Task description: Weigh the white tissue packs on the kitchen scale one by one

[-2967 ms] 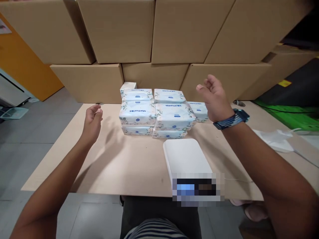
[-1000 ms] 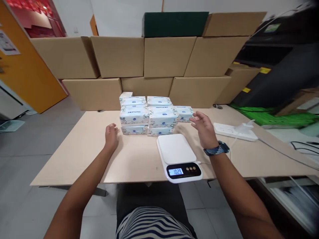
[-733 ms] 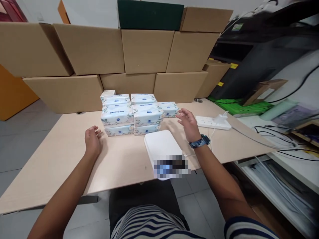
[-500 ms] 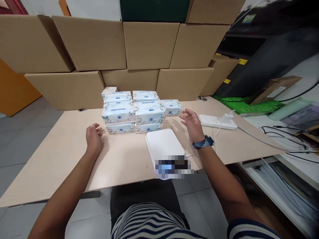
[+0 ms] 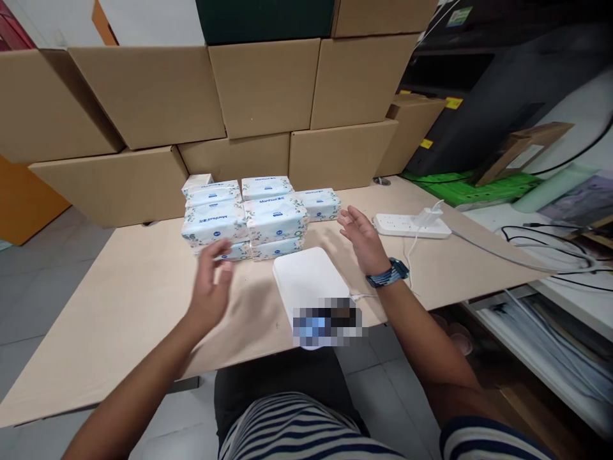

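A stack of white tissue packs [image 5: 249, 214] with blue print sits on the beige table [image 5: 124, 300], in front of a wall of cardboard boxes. A white kitchen scale [image 5: 309, 281] lies near the table's front edge, its platform bare. My left hand [image 5: 211, 287] hovers over the table just in front of the stack, fingers apart, slightly blurred, holding nothing. My right hand [image 5: 361, 236], with a blue watch band on the wrist, floats open to the right of the scale and close to the rightmost pack [image 5: 322, 203].
Stacked cardboard boxes [image 5: 258, 89] close off the table's far side. A white power strip [image 5: 407, 225] with a plugged cable lies on the right. Beyond it stand a black machine [image 5: 483, 83], a green mat [image 5: 460, 188] and loose black cables [image 5: 550, 252].
My left hand has lifted and swung right, toward the front of the tissue stack. My right hand has barely moved. The camera has shifted a little.
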A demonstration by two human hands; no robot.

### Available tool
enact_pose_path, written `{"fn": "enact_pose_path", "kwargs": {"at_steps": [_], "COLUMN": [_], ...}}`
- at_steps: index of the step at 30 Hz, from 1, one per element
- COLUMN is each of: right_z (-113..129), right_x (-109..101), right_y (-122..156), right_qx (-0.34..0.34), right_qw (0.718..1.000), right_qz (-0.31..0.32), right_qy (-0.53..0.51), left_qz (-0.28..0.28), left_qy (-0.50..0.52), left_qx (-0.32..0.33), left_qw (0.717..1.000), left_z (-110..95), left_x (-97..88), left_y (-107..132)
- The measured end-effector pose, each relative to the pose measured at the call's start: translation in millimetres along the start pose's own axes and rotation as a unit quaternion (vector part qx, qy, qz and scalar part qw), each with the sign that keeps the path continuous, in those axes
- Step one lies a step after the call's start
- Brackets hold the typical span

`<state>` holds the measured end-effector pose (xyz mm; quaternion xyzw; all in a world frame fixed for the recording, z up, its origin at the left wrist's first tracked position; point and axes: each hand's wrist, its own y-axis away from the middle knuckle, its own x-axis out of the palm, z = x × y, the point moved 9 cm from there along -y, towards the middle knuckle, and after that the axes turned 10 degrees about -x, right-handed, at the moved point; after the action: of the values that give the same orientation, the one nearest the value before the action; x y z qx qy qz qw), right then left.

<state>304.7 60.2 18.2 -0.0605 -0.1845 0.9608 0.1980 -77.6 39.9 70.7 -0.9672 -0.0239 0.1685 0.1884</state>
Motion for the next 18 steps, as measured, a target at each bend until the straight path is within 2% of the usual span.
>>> {"fn": "enact_pose_path", "kwargs": {"at_steps": [1,2,3,5,8,10,12,15,18], "right_z": [7,14,20,27,31,32,30,29,41], "right_x": [9,19,31,56,89,100,103,102,90], "right_y": [-4,-7,-10,-14,-13,-12,-12,-13,-3], "right_qx": [-0.013,-0.022,-0.027,-0.017,0.005,0.008,0.012,0.022,0.011], "right_qw": [1.0,0.999,0.999,0.997,0.99,0.986,0.985,0.986,0.984], "right_qz": [0.014,0.027,0.04,0.071,0.135,0.161,0.162,0.152,0.158], "right_qy": [-0.007,-0.015,-0.021,-0.028,-0.036,-0.045,-0.05,-0.063,-0.087], "left_qz": [0.063,0.1,0.114,0.083,-0.001,-0.034,-0.043,-0.055,-0.052], "left_qy": [-0.008,-0.01,-0.006,0.023,0.083,0.116,0.14,0.14,0.093], "left_qx": [-0.018,-0.034,-0.05,-0.09,-0.171,-0.221,-0.254,-0.271,-0.245], "left_qw": [0.998,0.994,0.992,0.992,0.982,0.968,0.956,0.951,0.964], "left_z": [-5,-7,-8,-3,11,20,25,25,9], "left_x": [26.3,48.0,64.9,83.9,91.4,93.8,98.0,100.3,93.8], "left_y": [3,4,3,-4,-16,-20,-24,-25,-15]}}
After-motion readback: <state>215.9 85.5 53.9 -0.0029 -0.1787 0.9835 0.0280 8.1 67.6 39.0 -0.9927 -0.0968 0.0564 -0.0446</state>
